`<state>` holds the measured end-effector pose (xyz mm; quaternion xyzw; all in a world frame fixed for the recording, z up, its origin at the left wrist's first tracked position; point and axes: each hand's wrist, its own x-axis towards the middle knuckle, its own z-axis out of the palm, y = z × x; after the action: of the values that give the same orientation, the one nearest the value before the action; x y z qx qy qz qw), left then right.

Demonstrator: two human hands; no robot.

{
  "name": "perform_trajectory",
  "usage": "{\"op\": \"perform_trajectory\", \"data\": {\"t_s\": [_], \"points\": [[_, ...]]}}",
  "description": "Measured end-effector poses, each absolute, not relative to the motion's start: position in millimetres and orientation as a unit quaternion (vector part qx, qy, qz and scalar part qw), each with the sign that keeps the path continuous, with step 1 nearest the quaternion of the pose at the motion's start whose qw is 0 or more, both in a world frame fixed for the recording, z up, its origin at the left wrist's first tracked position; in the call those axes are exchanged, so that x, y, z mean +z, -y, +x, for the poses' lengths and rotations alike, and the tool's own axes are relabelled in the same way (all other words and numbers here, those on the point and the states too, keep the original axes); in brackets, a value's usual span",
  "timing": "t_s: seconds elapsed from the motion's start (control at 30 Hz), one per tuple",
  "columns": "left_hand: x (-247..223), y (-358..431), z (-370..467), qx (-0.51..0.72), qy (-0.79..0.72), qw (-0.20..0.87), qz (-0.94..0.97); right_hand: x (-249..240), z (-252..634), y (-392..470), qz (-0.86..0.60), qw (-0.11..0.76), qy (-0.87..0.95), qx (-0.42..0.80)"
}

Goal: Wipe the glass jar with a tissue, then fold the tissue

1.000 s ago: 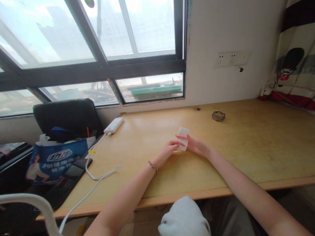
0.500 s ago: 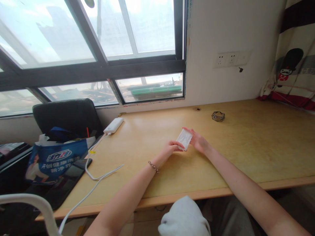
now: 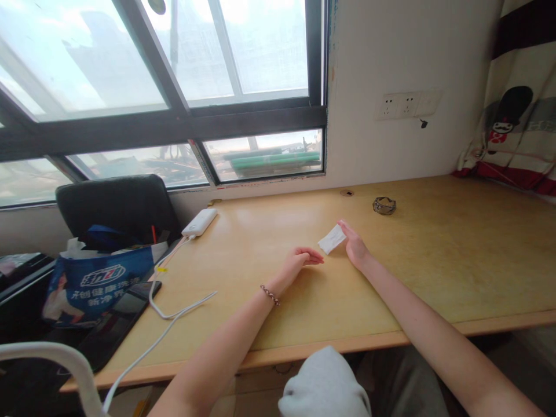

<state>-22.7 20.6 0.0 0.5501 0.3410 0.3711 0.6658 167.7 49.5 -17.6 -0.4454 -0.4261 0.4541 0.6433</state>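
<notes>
A small white flat packet [image 3: 332, 239], lightly creased, is held above the desk by its right edge in my right hand [image 3: 355, 245]. Its kind is not clear from this view. My left hand [image 3: 304, 257] is open a little to the lower left of the packet, fingers stretched toward it and slightly apart from it. A braided bracelet [image 3: 270, 295] circles my left wrist. Both hands are over the middle of the wooden desk [image 3: 456, 255].
A white power bank [image 3: 200, 222] with a white cable [image 3: 171, 315] lies at the desk's left edge. A dark tablet-like slab [image 3: 124, 321] sits near a blue bag [image 3: 104, 286] and a black chair [image 3: 117, 202]. Toward the back lies a dark ring-shaped object [image 3: 384, 205].
My left hand has let go of the packet. My right hand keeps the packet, which has tilted and shifted slightly up and to the right.
</notes>
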Motion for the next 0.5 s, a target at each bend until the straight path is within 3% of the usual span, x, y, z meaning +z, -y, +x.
{"op": "perform_trajectory", "data": {"t_s": [0.13, 0.23, 0.37, 0.5], "points": [[-0.8, -20.3, -22.1, 0.366, -0.355, 0.602, 0.615, -18.2, 174.6, -49.9, -0.596, 0.597, 0.506, 0.179], [-2.5, -18.7, -21.7, 0.387, -0.370, 0.437, 0.723, -13.5, 175.1, -43.4, -0.612, 0.546, 0.570, 0.037], [-4.1, -14.1, -20.3, 0.368, -0.312, 0.215, 0.849, -11.3, 167.1, -32.6, -0.605, 0.429, 0.669, 0.037], [-3.3, -10.3, -19.1, 0.254, -0.294, 0.115, 0.914, -14.8, 161.0, -28.3, -0.575, 0.312, 0.754, 0.058]]}}
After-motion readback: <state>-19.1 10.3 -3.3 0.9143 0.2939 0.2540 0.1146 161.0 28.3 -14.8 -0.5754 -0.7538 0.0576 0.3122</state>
